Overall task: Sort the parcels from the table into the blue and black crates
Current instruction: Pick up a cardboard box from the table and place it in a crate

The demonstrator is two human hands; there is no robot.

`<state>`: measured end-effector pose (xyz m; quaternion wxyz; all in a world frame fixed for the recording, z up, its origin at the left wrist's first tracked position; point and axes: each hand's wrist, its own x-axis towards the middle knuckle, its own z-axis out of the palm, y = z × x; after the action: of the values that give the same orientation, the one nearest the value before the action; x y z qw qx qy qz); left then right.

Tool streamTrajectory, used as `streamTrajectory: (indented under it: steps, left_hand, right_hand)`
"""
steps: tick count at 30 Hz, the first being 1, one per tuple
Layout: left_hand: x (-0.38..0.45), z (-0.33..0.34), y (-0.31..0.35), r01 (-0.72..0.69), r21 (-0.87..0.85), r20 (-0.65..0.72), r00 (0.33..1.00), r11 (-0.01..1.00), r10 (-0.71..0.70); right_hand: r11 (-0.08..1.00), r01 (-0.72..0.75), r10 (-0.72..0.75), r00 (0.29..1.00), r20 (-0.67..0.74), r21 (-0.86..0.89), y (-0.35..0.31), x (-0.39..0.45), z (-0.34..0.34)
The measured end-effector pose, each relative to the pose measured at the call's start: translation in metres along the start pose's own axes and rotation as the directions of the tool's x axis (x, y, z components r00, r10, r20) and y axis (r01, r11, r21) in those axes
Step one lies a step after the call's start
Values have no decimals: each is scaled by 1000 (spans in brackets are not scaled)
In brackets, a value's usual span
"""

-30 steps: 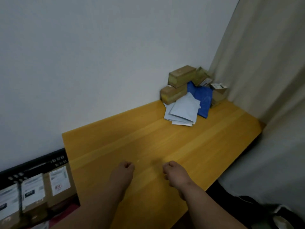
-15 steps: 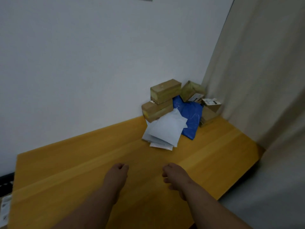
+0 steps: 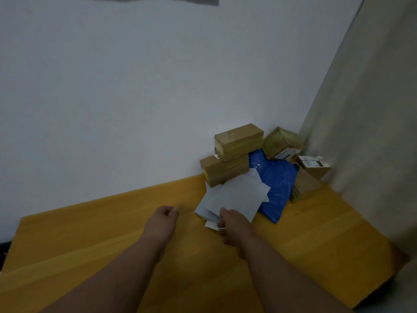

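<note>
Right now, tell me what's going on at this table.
A person is sorting parcels piled in the table's far corner. The right hand is at the near edge of the white mailers, apparently pinching one. The left hand is a fist over bare wood, holding nothing. The boxes and blue bag lie untouched. No crate is in view.

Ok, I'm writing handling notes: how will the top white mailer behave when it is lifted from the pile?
The top white mailer looks flat and thin, so it is probably light and floppy and may sag from one edge. It lies loose on other white mailers, so it could slide or drag them along. The right hand is at its near edge.
</note>
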<state>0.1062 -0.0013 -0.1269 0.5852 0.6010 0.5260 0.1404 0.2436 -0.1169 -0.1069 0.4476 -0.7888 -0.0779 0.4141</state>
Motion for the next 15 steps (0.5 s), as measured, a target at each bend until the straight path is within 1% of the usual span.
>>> streamTrajectory:
  steps: [4, 7, 10, 15]
  left_hand:
    - [28, 21, 25, -17, 19, -42, 999, 1000, 17]
    - [52, 50, 50, -21, 1, -57, 998, 1000, 21]
    - [75, 82, 73, -9, -58, -92, 996, 998, 4]
    - [102, 135, 98, 58, -114, -131, 989, 992, -73]
  right_hand:
    - [995, -35, 32, 999, 30, 97, -24, 42, -14]
    - [987, -42, 33, 998, 59, 153, -40, 84, -34]
    - [977, -73, 52, 993, 107, 200, -60, 128, -54]
    - [928, -86, 20, 983, 180, 364, -95, 183, -77]
